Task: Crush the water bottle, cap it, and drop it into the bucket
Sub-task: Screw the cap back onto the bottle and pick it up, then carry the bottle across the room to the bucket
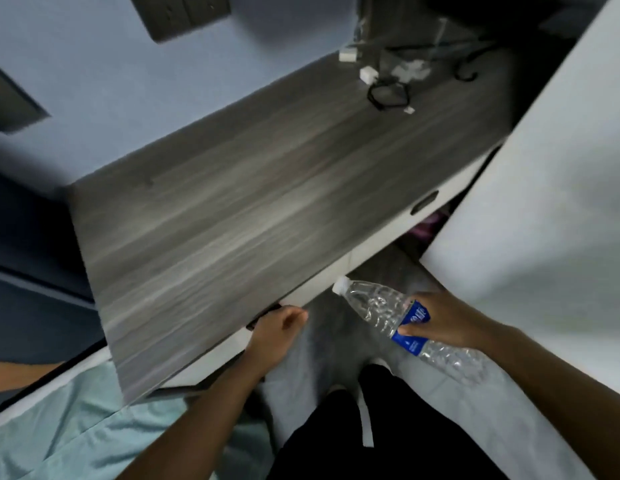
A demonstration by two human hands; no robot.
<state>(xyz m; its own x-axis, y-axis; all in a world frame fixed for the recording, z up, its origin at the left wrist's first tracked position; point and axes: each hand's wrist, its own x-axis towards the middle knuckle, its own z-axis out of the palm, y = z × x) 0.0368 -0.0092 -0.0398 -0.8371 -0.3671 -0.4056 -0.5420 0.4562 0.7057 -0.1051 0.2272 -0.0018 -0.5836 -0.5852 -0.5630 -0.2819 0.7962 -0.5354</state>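
Observation:
A clear plastic water bottle point(378, 304) with a blue label and a white cap point(341, 285) on its neck lies tilted in the air, cap pointing up-left. My right hand point(443, 318) grips it around the label. The bottle's body looks crinkled. My left hand point(279, 327) is loosely curled with nothing in it, beside the near edge of the grey wooden desk point(215, 216), left of the bottle. No bucket is in view.
Black cables and small white adapters point(388, 84) lie at the desk's far right. A white panel point(544, 188) stands on the right. A pale green bedsheet point(94, 427) lies at lower left. My legs and the tiled floor point(440, 403) are below.

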